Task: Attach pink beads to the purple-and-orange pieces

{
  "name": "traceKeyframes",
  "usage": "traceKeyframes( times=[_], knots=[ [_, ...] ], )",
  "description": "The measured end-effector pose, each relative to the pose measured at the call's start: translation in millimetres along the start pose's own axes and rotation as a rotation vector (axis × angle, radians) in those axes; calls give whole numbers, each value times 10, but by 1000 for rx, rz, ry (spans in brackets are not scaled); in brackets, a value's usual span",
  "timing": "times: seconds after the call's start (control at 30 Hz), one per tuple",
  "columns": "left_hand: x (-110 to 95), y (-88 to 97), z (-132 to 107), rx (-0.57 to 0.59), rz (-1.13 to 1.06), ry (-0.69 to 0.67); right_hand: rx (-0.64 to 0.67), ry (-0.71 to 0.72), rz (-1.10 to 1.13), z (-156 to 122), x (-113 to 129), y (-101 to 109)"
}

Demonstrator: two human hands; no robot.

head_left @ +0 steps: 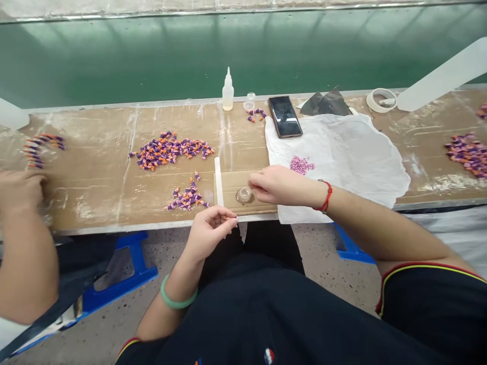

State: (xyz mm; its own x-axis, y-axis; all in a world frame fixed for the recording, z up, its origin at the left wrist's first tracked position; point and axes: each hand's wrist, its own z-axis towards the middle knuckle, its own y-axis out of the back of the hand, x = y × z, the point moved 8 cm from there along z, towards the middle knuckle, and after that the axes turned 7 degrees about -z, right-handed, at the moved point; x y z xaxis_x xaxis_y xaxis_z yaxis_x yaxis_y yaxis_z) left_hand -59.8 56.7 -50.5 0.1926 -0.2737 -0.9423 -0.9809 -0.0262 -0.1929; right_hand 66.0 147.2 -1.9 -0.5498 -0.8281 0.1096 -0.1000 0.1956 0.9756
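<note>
My left hand (208, 232) is at the table's front edge, thumb and forefinger pinching a small piece (229, 218) with a bit of orange and white showing; most of it is hidden. My right hand (279, 186) is closed in a pinch just right of a small clear dish (244, 195); whatever its fingertips hold is hidden. The dish sits on a flat cardboard piece (262, 207), beside a white strip (218, 181). Left of the strip lies a small heap of purple, pink and orange pieces (187, 197), with a larger heap (167, 151) behind it.
A white cloth (342, 157) at right bears pink beads (302, 165) and a phone (284, 116). Behind stand a dropper bottle (228, 95) and a small clear container (250, 100). A tape roll (381, 100) lies back right. Another person's hand (21, 190) rests at far left.
</note>
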Motion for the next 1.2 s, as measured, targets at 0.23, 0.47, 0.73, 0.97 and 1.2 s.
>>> traceKeyframes(
  times=[0.23,0.47,0.73,0.97,1.2],
  knots=[
    [32,30,35,0,-61,7,208,28,-203,156,141,-11],
    [79,69,37,-22,-137,16,197,20,-232,185,140,7],
    [-178,11,-41,-87,-383,-170,-56,-23,714,-44,153,202],
    [-467,-196,-213,-30,-415,-319,-79,11,1102,-322,417,343],
    [-548,-281,-297,-9,-371,-375,-177,27,988,-464,462,474]
  ],
)
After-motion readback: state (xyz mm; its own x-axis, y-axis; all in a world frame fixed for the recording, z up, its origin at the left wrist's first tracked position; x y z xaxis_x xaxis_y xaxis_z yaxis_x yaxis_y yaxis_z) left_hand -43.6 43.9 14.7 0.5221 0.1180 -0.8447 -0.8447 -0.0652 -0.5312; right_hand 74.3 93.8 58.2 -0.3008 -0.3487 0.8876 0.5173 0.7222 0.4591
